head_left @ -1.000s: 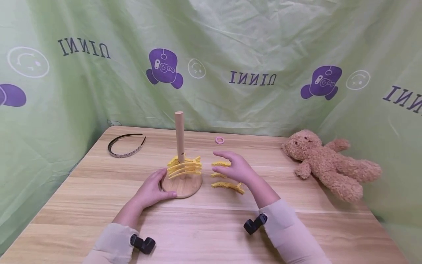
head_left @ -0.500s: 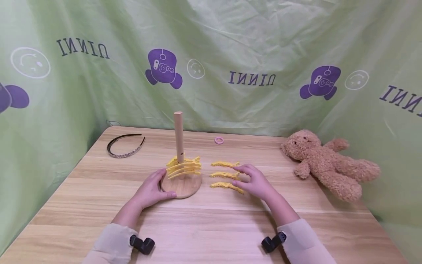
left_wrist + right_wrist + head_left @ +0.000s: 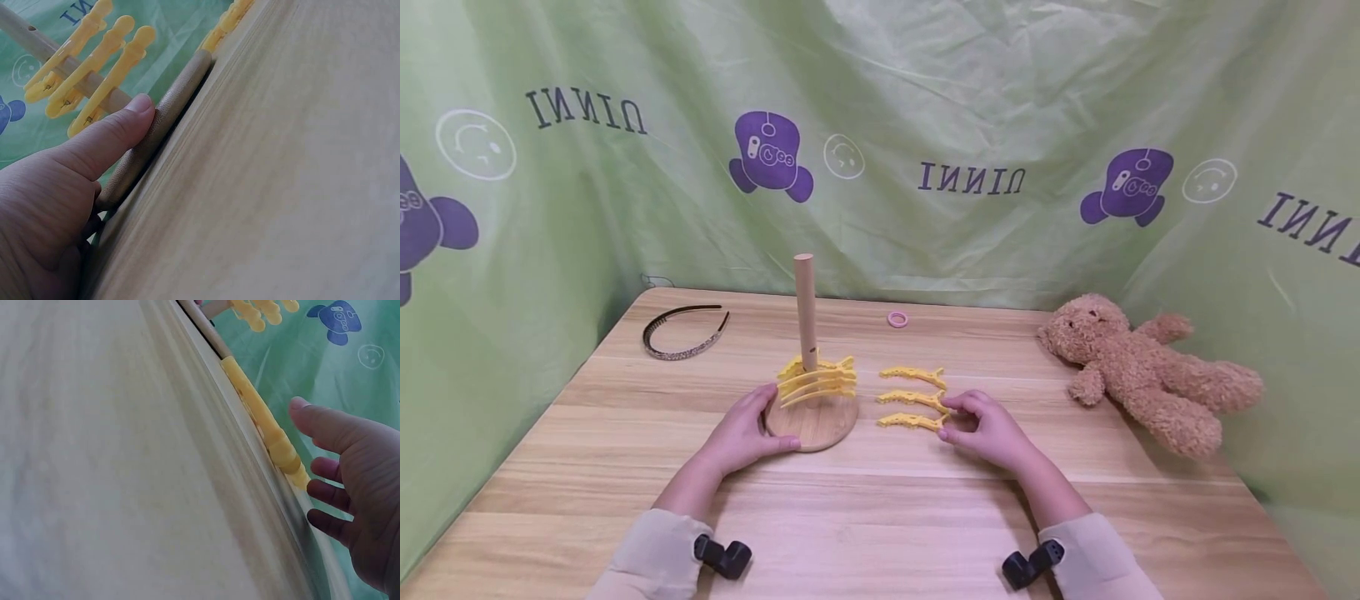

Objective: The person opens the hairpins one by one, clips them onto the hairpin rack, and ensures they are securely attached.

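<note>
A wooden stand with an upright post (image 3: 806, 308) and a round base (image 3: 823, 427) is on the table. Three yellow alligator hair clips (image 3: 818, 383) are clamped on the post, one above another. My left hand (image 3: 747, 429) grips the base's left edge, its thumb (image 3: 128, 125) on the rim in the left wrist view. To the right of the stand, three more yellow hair clips (image 3: 910, 397) lie in a row. Beside their right ends is my right hand (image 3: 988, 429), fingers loosely bent, close to the front two; the right wrist view shows nothing between thumb and fingers.
A dark, glittery headband (image 3: 681, 352) lies at the back left. Near the table's back edge is a small pink ring (image 3: 897, 319). A brown teddy bear (image 3: 1142, 375) lies on its back at the right. Green printed fabric (image 3: 880, 225) hangs behind the table (image 3: 880, 525).
My right hand has drawn back to the right and toward me, from above the loose clips to their right ends, uncovering them. The left hand has stayed on the base.
</note>
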Available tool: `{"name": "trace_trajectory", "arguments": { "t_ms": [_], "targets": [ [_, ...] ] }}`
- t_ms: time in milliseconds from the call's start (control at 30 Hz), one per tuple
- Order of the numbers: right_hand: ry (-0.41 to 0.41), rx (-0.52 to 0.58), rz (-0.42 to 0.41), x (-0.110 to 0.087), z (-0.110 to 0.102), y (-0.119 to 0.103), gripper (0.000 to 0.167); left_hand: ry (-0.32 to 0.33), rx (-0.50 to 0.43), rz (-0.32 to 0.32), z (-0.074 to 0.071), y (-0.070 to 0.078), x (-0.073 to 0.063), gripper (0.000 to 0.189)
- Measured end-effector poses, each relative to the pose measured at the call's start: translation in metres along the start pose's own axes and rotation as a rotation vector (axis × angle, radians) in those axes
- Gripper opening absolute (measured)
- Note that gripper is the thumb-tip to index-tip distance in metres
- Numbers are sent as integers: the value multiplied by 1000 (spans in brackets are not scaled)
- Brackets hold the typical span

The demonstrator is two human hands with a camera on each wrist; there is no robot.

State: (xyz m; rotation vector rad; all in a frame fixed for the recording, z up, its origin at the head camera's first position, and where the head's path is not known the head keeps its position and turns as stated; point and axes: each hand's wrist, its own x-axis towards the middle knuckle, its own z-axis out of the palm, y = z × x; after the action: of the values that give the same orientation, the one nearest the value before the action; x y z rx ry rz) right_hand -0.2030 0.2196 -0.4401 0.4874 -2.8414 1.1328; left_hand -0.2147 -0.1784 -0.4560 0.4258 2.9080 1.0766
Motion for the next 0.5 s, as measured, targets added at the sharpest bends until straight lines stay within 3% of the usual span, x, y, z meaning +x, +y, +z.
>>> {"name": "trace_trajectory", "arguments": {
  "t_ms": [500],
  "targets": [
    [-36,-72,-16,-2,4,7,38,15,-3,20,1,-1,0,106]
  ]
}}
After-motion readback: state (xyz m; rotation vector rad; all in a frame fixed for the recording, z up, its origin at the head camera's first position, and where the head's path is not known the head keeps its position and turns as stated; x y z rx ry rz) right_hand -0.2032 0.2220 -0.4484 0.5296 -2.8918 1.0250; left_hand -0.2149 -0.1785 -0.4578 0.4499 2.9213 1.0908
